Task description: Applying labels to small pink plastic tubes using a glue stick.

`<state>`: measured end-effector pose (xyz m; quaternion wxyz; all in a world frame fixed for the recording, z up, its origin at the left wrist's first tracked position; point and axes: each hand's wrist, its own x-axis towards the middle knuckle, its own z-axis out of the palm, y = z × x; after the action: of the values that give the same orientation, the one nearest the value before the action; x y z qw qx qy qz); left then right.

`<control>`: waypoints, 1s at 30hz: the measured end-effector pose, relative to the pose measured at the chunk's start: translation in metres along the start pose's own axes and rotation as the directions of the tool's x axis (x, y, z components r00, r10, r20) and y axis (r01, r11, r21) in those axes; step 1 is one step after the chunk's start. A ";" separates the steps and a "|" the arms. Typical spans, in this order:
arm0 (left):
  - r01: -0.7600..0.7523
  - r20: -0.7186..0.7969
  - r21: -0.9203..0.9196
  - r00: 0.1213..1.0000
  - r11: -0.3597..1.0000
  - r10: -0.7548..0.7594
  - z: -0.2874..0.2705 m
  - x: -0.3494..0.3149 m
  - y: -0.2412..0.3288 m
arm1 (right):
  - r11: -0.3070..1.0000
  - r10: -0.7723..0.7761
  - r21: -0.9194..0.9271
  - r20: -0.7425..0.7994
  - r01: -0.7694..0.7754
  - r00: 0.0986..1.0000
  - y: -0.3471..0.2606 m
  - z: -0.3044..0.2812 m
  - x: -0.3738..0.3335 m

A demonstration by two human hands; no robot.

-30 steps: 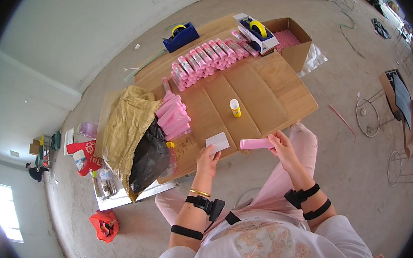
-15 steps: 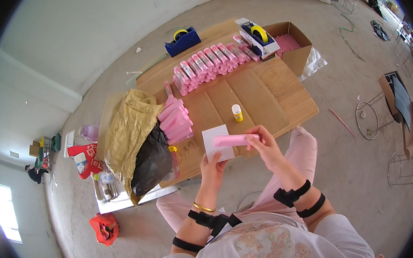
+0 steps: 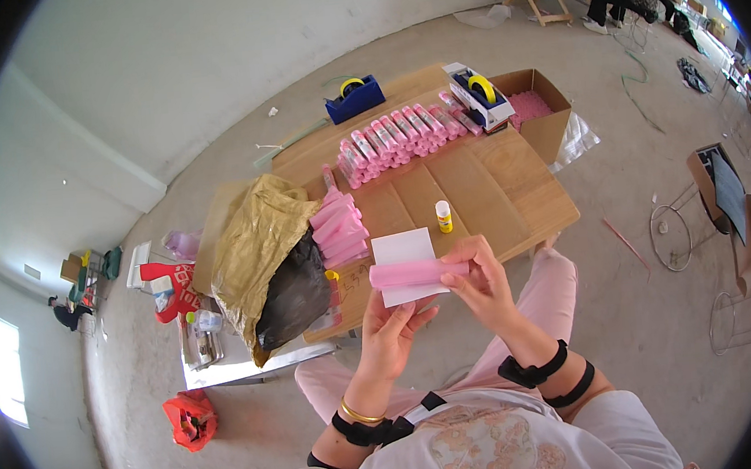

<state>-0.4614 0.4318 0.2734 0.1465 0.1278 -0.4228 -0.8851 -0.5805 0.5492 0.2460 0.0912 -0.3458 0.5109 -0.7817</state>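
Note:
A pink roll (image 3: pixel 407 273) lies crosswise over a white paper sheet (image 3: pixel 401 247) above the table's near edge. My right hand (image 3: pixel 484 289) grips the roll's right end between thumb and fingers. Under the sheet's lower edge, my left hand (image 3: pixel 390 332) holds the paper from below, its fingers partly hidden. Just beyond the sheet, a yellow glue stick with a white cap (image 3: pixel 444 217) stands upright on the cardboard. Plain pink rolls (image 3: pixel 338 229) are heaped to the left. Farther back, several pink rolls with labels (image 3: pixel 394 138) are stacked in a row.
Blue tape dispensers (image 3: pixel 354 100) with yellow tape sit at the table's back, one in a white box (image 3: pixel 494 112). A cardboard box (image 3: pixel 550 128) of pink items adjoins the right corner. Golden sheeting (image 3: pixel 256 235) and a black bag (image 3: pixel 292 294) cover the left side. People sit far right.
The pink roll has come down onto the white sheet and now lies across it. My right hand has moved with it, while the whole view has shifted slightly.

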 end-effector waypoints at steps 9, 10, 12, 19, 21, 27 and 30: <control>-0.173 -0.101 0.146 0.977 0.974 0.188 0.006 -0.021 0.004 | 0.976 0.082 0.180 0.217 -0.123 0.973 -0.032 0.007 -0.013; -0.188 -0.097 0.148 0.974 0.971 0.203 0.008 -0.024 0.005 | 0.977 0.074 0.179 0.219 -0.115 0.973 -0.035 0.007 -0.014; -0.208 -0.112 0.153 0.968 0.966 0.226 0.011 -0.029 0.008 | 0.954 0.086 0.254 0.276 -0.159 0.957 -0.042 0.008 -0.015; -0.258 -0.096 0.146 0.957 0.955 0.274 0.017 -0.041 0.022 | 0.961 0.074 0.223 0.352 -0.161 0.933 -0.063 0.018 -0.011; -0.283 -0.072 0.137 0.953 0.949 0.294 0.019 -0.043 0.025 | 0.967 0.029 0.227 0.356 -0.117 0.934 -0.067 0.021 -0.009; -0.316 -0.083 0.078 0.943 0.946 0.322 0.025 -0.049 0.035 | 0.976 0.062 0.181 0.312 -0.124 0.948 -0.079 0.029 -0.007; -0.330 -0.093 0.065 0.938 0.942 0.335 0.027 -0.053 0.037 | 0.978 0.050 0.174 0.347 -0.116 0.937 -0.086 0.032 -0.003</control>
<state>-0.4167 0.4481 0.3250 0.3120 0.1033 -0.4516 -0.8295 -0.5392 0.5669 0.3265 0.2441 -0.4434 0.4238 -0.7511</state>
